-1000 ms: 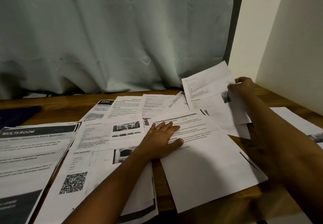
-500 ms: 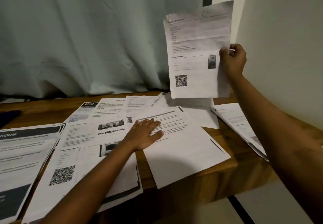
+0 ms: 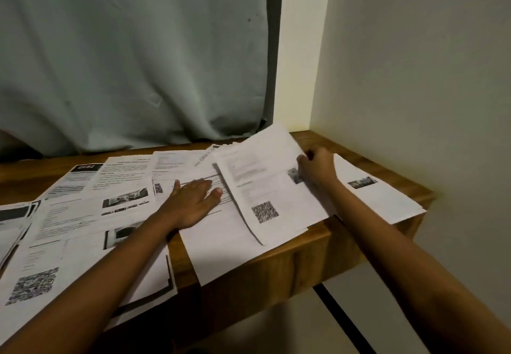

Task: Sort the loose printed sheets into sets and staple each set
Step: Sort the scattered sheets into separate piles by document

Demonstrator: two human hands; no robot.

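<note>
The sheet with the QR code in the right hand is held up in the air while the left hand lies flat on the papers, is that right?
Not quite: the head view shows that sheet, held by the right hand, down on the papers on the desk, not in the air. The left hand does lie flat on the papers.

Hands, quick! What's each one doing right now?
Left hand: open, lying flat on a printed sheet.
Right hand: closed, gripping the edge of the QR-code sheet.
</note>
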